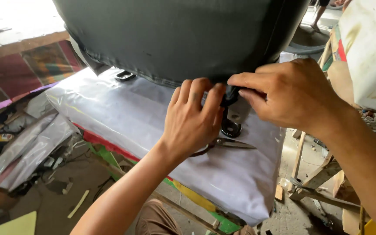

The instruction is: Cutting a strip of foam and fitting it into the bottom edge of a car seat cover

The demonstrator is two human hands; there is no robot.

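A dark grey fabric-covered seat back (175, 35) rises over a seat cushion wrapped in clear plastic (144, 122). My left hand (192, 122) presses its fingers against the lower edge of the dark cover. My right hand (288, 93) pinches that same edge next to a black bracket (231, 126). A pair of scissors (229, 143) lies on the plastic under my left hand; neither hand holds it.
A second black bracket (125, 76) shows at the left under the seat back. Plastic sheets (27, 148) and scraps litter the floor at left. Wooden frames (318, 174) stand at right, with a white board (370, 48) above them. Someone's legs (320, 13) are at top right.
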